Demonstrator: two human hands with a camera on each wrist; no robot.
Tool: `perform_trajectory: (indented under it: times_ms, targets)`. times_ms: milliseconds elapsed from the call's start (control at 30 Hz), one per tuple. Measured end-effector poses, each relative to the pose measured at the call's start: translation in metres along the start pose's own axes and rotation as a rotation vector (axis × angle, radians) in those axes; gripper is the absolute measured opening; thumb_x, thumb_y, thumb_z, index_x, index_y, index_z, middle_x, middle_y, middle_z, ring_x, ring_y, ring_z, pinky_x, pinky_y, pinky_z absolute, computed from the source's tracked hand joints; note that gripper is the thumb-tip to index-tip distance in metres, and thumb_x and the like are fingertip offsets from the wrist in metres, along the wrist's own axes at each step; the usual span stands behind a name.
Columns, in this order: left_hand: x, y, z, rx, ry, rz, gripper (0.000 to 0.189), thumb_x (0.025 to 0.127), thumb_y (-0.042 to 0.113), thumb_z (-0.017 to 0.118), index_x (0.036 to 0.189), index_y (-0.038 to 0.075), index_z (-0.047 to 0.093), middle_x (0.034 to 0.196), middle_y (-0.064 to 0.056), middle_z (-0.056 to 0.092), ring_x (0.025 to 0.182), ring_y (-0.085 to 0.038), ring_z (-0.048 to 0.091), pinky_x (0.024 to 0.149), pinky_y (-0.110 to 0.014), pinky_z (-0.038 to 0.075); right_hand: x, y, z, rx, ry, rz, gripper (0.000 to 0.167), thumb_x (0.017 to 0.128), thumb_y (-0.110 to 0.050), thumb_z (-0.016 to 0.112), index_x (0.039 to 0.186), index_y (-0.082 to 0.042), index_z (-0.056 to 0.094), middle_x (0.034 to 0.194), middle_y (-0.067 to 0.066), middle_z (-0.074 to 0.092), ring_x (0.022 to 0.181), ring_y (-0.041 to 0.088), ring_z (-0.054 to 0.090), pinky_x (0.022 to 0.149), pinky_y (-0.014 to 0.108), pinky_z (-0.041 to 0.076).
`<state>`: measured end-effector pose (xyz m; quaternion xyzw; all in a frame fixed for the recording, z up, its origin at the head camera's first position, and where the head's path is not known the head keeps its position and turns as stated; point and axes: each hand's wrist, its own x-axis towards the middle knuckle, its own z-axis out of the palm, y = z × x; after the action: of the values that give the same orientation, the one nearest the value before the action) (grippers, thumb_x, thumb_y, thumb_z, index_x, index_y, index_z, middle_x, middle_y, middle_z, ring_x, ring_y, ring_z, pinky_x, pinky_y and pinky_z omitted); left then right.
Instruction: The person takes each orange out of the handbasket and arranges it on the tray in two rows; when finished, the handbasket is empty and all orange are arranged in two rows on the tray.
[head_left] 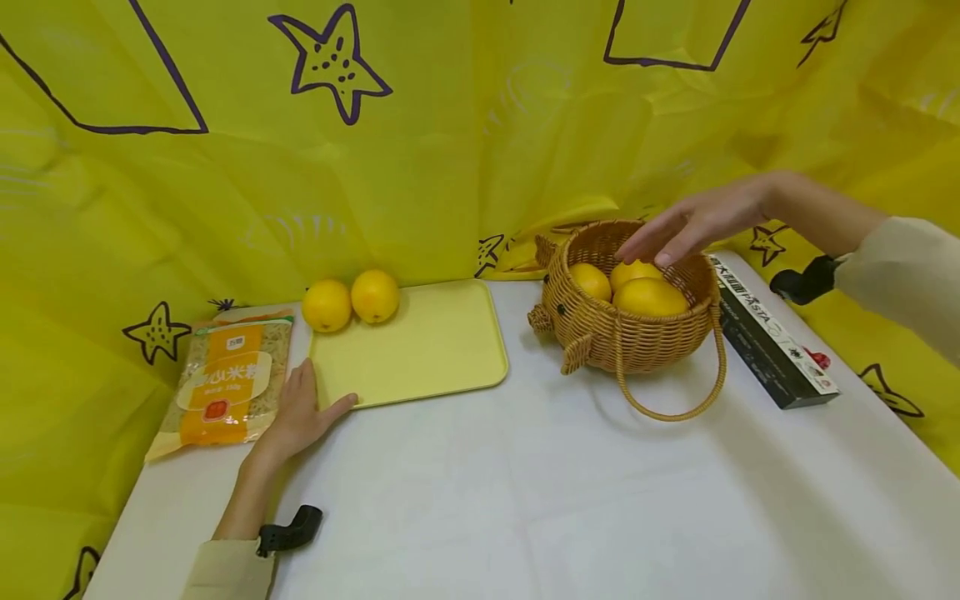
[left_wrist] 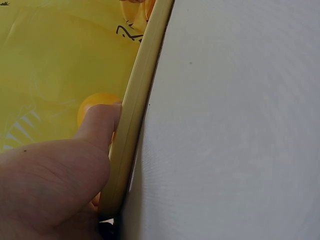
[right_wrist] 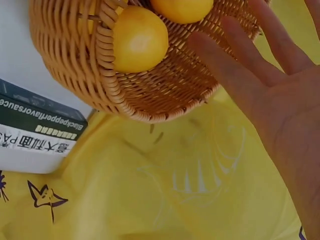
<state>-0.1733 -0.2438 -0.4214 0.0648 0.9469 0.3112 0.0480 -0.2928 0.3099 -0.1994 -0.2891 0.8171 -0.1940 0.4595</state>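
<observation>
My left hand (head_left: pixel 296 417) touches the near left corner of a pale yellow tray (head_left: pixel 420 350), thumb along the front rim and fingers by the left side. In the left wrist view the thumb lies against the tray's rim (left_wrist: pixel 131 125). Two oranges (head_left: pixel 327 306) sit side by side at the tray's far left corner. Over a wicker basket (head_left: pixel 637 354) with an animal face hovers my right hand (head_left: pixel 701 221), fingers spread and holding nothing. Inside the basket lie round orange-yellow fruits (head_left: pixel 590 282) and a longer yellow fruit (head_left: pixel 651 297), apart from the fingers.
A bag of dry noodles (head_left: pixel 225 379) lies left of the tray, beside my left hand. Right of the basket is a long black-and-white pasta box (head_left: pixel 780 350). The basket's handle (head_left: pixel 675 415) hangs toward the front. A yellow patterned cloth (head_left: pixel 450 167) rises behind the white table (head_left: pixel 480 500).
</observation>
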Motion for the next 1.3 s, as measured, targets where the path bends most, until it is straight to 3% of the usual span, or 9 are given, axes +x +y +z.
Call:
perform_trajectory:
  times_ms: [100,200,433,600,733,1033,1300]
  targets:
    - [0.001,0.0,0.001,0.001,0.01,0.01,0.097,0.091,0.037,0.064,0.146,-0.017,0.004,0.144,-0.041,0.019,0.131,-0.049,0.022,0.107,-0.062,0.02,0.006,0.005,-0.005,0.09,-0.075,0.023,0.061,0.102,-0.024,0.045,0.155,-0.008,0.019,0.161,0.023,0.012,0.145,0.05,0.018,0.112,0.058,0.033]
    - [0.002,0.0,0.0,0.002,0.005,0.005,0.099,0.091,0.035,0.063,0.146,-0.017,0.0,0.147,-0.041,0.013,0.135,-0.051,0.017,0.11,-0.063,0.016,0.01,0.009,-0.01,0.182,-0.131,0.045,0.061,0.103,-0.025,0.043,0.156,-0.012,0.016,0.162,0.022,0.003,0.146,0.05,0.012,0.112,0.057,0.034]
    - [0.001,-0.001,0.0,-0.002,-0.029,-0.03,0.104,0.092,0.041,0.062,0.148,-0.014,-0.006,0.152,-0.04,0.005,0.141,-0.052,0.009,0.113,-0.065,0.013,0.02,0.019,-0.015,0.321,-0.219,0.083,0.061,0.103,-0.021,0.043,0.157,-0.014,0.015,0.162,0.025,0.0,0.143,0.041,0.029,0.102,0.055,0.045]
    - [0.0,0.0,0.001,-0.01,-0.048,-0.051,0.106,0.092,0.042,0.061,0.149,-0.012,-0.011,0.154,-0.039,-0.003,0.143,-0.052,0.001,0.114,-0.066,0.008,0.025,0.024,-0.011,0.372,-0.249,0.078,0.06,0.103,-0.022,0.043,0.156,-0.016,0.017,0.162,0.024,-0.002,0.145,0.04,0.026,0.1,0.055,0.047]
    - [0.0,0.001,-0.001,-0.01,-0.04,-0.039,0.106,0.092,0.042,0.061,0.149,-0.013,-0.009,0.154,-0.039,0.0,0.142,-0.052,0.004,0.113,-0.065,0.01,0.028,0.03,-0.006,0.407,-0.266,0.049,0.055,0.104,-0.022,0.039,0.156,-0.019,0.021,0.162,0.023,-0.005,0.145,0.036,0.025,0.101,0.056,0.046]
    - [0.0,0.001,-0.002,-0.007,-0.035,-0.038,0.105,0.092,0.041,0.062,0.148,-0.014,-0.009,0.153,-0.039,0.001,0.142,-0.053,0.004,0.113,-0.066,0.01,0.036,0.033,-0.004,0.449,-0.313,0.056,0.046,0.106,-0.022,0.034,0.152,-0.022,0.033,0.163,0.009,0.014,0.139,0.025,0.035,0.095,0.053,0.051]
    - [0.0,0.0,0.0,-0.004,-0.025,-0.03,0.103,0.092,0.04,0.062,0.148,-0.014,-0.005,0.152,-0.039,0.005,0.141,-0.051,0.009,0.112,-0.064,0.012,0.044,0.026,-0.009,0.4,-0.303,0.14,0.042,0.104,-0.023,0.042,0.145,-0.016,0.047,0.156,0.008,0.034,0.13,0.023,0.047,0.087,0.049,0.055]
